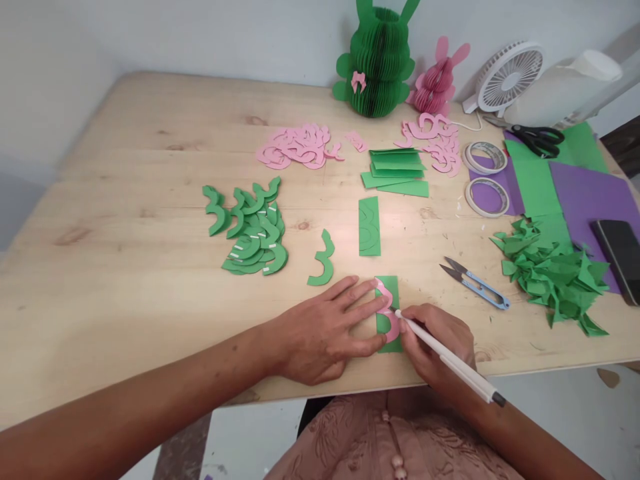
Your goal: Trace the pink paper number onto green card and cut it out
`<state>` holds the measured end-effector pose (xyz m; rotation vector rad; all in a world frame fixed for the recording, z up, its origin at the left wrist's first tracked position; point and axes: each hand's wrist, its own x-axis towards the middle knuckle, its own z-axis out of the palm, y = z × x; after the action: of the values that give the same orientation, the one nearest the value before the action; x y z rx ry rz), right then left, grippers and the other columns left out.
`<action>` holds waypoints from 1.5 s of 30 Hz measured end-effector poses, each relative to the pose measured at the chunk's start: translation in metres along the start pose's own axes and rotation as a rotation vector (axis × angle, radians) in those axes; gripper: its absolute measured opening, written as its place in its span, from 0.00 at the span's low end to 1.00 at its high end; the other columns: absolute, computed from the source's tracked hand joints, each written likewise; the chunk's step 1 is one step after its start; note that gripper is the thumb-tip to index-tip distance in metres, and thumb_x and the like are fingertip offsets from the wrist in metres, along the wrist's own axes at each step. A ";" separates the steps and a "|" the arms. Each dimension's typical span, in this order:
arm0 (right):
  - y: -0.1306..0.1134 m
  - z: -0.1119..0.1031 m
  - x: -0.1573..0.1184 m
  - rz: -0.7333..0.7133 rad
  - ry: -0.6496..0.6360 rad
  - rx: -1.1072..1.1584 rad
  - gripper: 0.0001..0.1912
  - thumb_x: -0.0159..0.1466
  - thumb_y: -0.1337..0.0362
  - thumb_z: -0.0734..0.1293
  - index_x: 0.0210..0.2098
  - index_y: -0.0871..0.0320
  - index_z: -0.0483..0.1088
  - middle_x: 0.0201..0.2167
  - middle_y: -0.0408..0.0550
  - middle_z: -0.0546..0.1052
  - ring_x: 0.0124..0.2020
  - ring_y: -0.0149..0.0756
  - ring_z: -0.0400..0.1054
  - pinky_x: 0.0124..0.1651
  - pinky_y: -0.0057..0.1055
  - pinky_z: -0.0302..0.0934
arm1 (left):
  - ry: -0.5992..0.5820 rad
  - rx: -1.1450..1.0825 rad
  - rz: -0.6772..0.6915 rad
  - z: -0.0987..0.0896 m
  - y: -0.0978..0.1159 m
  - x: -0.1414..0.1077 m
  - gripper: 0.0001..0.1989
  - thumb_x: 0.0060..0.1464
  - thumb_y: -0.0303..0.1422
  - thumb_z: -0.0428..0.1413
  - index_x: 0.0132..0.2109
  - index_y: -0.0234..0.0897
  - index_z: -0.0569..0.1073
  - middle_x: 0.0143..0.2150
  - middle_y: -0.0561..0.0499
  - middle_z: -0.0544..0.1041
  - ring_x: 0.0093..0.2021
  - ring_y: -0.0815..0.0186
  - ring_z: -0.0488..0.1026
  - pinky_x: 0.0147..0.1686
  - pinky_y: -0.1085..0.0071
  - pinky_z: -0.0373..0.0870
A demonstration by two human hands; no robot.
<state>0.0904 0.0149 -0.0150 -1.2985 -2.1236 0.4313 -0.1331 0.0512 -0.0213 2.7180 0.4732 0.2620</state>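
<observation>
My left hand [327,330] lies flat with its fingers spread, pressing a pink curved paper cutout [394,327] onto a green paper strip [393,288]. In my right hand [443,340] is a white pen [450,360], its tip at the right edge of the pink cutout. Above them lies another green strip [369,227] with a curved outline drawn on it. A single green curved cutout [324,259] rests beyond my left hand. Thread snips [475,283] with blue handles lie to the right of the pen.
Green cutouts [255,233] are heaped at left, pink cutouts [295,145] behind. Folded green strips [397,167], tape rolls [487,197], black scissors [537,139], green scraps [555,270] and a phone [620,257] occupy the right. Green [380,63] and pink paper figures [434,87] and a fan [510,79] stand along the wall.
</observation>
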 end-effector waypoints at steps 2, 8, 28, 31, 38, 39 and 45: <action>-0.001 0.000 0.000 0.007 0.005 0.003 0.05 0.60 0.73 0.64 0.34 0.59 0.68 0.23 0.45 0.74 0.23 0.30 0.67 0.28 0.27 0.60 | -0.001 0.002 0.001 0.000 0.000 0.000 0.30 0.48 0.29 0.53 0.60 0.41 0.60 0.67 0.36 0.51 0.65 0.42 0.48 0.59 0.42 0.47; -0.004 0.000 0.004 0.022 0.002 0.011 0.04 0.60 0.73 0.64 0.34 0.58 0.68 0.23 0.44 0.74 0.22 0.30 0.67 0.27 0.26 0.60 | 0.001 0.006 -0.005 -0.001 0.001 0.000 0.30 0.47 0.29 0.53 0.60 0.41 0.60 0.67 0.36 0.51 0.66 0.42 0.48 0.59 0.42 0.47; 0.005 -0.009 0.021 0.414 -0.213 0.357 0.04 0.60 0.68 0.63 0.29 0.58 0.69 0.20 0.41 0.71 0.20 0.29 0.61 0.21 0.24 0.55 | 0.011 -0.017 -0.006 0.000 0.000 -0.001 0.28 0.47 0.29 0.54 0.57 0.41 0.63 0.67 0.37 0.52 0.65 0.42 0.50 0.59 0.41 0.47; 0.006 -0.009 0.024 0.412 -0.234 0.387 0.04 0.60 0.68 0.63 0.29 0.58 0.68 0.21 0.41 0.71 0.21 0.29 0.61 0.21 0.24 0.55 | -0.002 -0.017 -0.005 0.000 0.000 0.000 0.28 0.46 0.29 0.54 0.58 0.41 0.63 0.67 0.36 0.51 0.65 0.42 0.50 0.59 0.41 0.47; 0.006 -0.009 0.025 0.414 -0.231 0.380 0.04 0.59 0.68 0.63 0.29 0.58 0.68 0.21 0.41 0.70 0.21 0.29 0.60 0.22 0.25 0.55 | -0.006 -0.011 -0.014 -0.001 0.001 0.000 0.29 0.46 0.29 0.54 0.58 0.42 0.62 0.67 0.37 0.51 0.65 0.43 0.49 0.59 0.42 0.48; 0.006 -0.009 0.025 0.412 -0.227 0.374 0.04 0.59 0.68 0.63 0.29 0.58 0.68 0.21 0.41 0.70 0.21 0.29 0.60 0.21 0.24 0.55 | -0.004 -0.012 -0.012 -0.001 0.001 0.000 0.29 0.46 0.29 0.54 0.58 0.42 0.62 0.67 0.37 0.51 0.65 0.42 0.49 0.59 0.41 0.48; 0.005 -0.010 0.020 0.396 -0.202 0.335 0.04 0.59 0.69 0.63 0.29 0.58 0.69 0.21 0.41 0.71 0.20 0.28 0.61 0.21 0.24 0.55 | -0.019 -0.011 -0.007 -0.001 0.000 0.000 0.28 0.47 0.29 0.53 0.58 0.41 0.62 0.67 0.36 0.51 0.65 0.42 0.48 0.59 0.41 0.47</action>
<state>0.0934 0.0346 -0.0038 -1.5201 -1.8353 1.0756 -0.1334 0.0516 -0.0202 2.7056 0.4749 0.2364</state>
